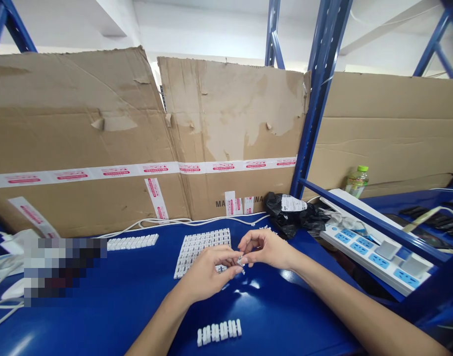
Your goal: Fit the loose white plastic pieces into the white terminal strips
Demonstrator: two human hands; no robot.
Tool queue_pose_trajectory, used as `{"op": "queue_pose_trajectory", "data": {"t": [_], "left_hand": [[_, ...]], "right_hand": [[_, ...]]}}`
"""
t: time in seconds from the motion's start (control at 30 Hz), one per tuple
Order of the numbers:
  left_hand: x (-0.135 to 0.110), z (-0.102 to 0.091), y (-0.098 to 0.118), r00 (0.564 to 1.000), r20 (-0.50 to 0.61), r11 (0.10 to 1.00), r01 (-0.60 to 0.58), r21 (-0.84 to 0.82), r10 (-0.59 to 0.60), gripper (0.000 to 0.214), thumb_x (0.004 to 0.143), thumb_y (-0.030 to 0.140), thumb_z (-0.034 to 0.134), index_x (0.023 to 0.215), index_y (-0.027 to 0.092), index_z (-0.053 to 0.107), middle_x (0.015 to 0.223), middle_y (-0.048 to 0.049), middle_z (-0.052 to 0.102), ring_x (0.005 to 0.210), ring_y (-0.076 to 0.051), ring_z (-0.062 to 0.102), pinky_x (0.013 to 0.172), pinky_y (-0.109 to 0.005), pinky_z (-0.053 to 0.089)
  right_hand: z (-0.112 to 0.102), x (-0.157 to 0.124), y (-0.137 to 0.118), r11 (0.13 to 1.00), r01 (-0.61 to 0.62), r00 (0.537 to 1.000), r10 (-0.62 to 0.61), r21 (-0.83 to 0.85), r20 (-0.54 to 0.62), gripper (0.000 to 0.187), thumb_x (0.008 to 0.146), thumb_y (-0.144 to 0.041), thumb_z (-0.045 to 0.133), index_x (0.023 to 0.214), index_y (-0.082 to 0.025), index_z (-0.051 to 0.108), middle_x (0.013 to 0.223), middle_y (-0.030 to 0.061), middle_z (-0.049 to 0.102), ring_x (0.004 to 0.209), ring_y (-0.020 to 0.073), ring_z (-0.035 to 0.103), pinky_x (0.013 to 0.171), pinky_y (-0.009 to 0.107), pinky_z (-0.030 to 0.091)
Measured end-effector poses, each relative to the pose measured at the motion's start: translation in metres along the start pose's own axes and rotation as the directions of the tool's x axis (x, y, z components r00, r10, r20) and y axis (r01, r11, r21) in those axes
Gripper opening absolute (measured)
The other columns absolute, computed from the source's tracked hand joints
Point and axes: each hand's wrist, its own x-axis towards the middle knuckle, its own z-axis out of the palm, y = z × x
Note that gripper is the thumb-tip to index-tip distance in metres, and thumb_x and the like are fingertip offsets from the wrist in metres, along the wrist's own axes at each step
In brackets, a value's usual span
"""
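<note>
Fingertips of my left hand (211,269) and my right hand (262,248) meet over the blue table, both pinching one small whitish-grey part (240,260). Its exact kind is too small to make out. Just behind my left hand lies a flat array of white pieces (200,247) in rows, partly covered by that hand. Nearer to me rests a short row of white oblong pieces (219,332). A longer row of similar white pieces (133,242) is farther back on the left. Some tiny white parts (268,229) lie beyond my right hand.
A black plastic bag (280,212) sits at the back of the blue table (137,291). On the right are a white power strip (371,254), a blue shelf post (315,99) and a bottle with a green cap (357,182). Cardboard panels (226,113) stand behind; white cables (137,223) run along them.
</note>
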Motion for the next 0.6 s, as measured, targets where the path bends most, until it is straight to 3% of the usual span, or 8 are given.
{"op": "queue_pose_trajectory", "data": {"t": [0.1, 0.2, 0.33, 0.5, 0.6], "left_hand": [[0.001, 0.006, -0.003, 0.995, -0.055, 0.994, 0.077, -0.074, -0.082, 0.019, 0.089, 0.038, 0.079, 0.102, 0.026, 0.084, 0.097, -0.0046, 0.08, 0.081, -0.021, 0.075, 0.079, -0.032, 0.059], [0.004, 0.007, -0.009, 0.986, -0.103, 0.987, 0.121, -0.11, -0.132, 0.02, 0.092, 0.041, 0.075, 0.097, 0.024, 0.084, 0.096, -0.0053, 0.082, 0.088, -0.023, 0.076, 0.082, -0.033, 0.059], [0.006, -0.001, -0.018, 0.975, -0.153, 0.976, 0.135, -0.17, -0.162, 0.024, 0.092, 0.043, 0.075, 0.101, 0.023, 0.083, 0.101, -0.0067, 0.082, 0.09, -0.024, 0.075, 0.083, -0.035, 0.057], [-0.006, -0.004, 0.0, 0.974, -0.028, 0.952, 0.215, -0.219, -0.227, 0.027, 0.091, 0.042, 0.075, 0.112, 0.024, 0.081, 0.099, -0.0051, 0.082, 0.09, -0.024, 0.075, 0.083, -0.035, 0.057], [-0.022, 0.006, 0.026, 0.976, 0.06, 0.973, 0.213, -0.089, -0.209, 0.019, 0.093, 0.04, 0.073, 0.104, 0.027, 0.082, 0.096, -0.0018, 0.082, 0.09, -0.022, 0.073, 0.082, -0.032, 0.054]], "right_hand": [[0.003, 0.0, 0.001, 1.0, 0.027, 1.0, -0.027, -0.004, -0.005, 0.037, 0.072, -0.036, 0.096, 0.095, -0.016, 0.074, 0.08, 0.0027, 0.078, 0.067, 0.0155, 0.072, 0.068, 0.03, 0.059], [0.004, 0.001, 0.0, 0.999, 0.023, 1.0, -0.023, 0.026, -0.016, 0.037, 0.078, -0.042, 0.092, 0.099, -0.015, 0.075, 0.081, 0.0044, 0.079, 0.068, 0.0163, 0.073, 0.069, 0.03, 0.06], [-0.001, 0.004, -0.004, 0.999, 0.049, 0.988, -0.045, 0.024, -0.145, 0.041, 0.084, -0.052, 0.086, 0.099, -0.015, 0.075, 0.081, 0.0055, 0.078, 0.067, 0.0159, 0.072, 0.067, 0.03, 0.059], [-0.004, 0.003, -0.005, 0.995, 0.046, 0.986, -0.059, -0.083, -0.157, 0.043, 0.085, -0.056, 0.083, 0.096, -0.015, 0.075, 0.079, 0.0044, 0.076, 0.064, 0.0142, 0.068, 0.064, 0.028, 0.056], [0.0, 0.002, -0.003, 0.991, 0.043, 0.993, -0.056, -0.129, -0.105, 0.042, 0.085, -0.056, 0.082, 0.095, -0.016, 0.076, 0.079, 0.0035, 0.075, 0.064, 0.014, 0.067, 0.064, 0.028, 0.056]]}}
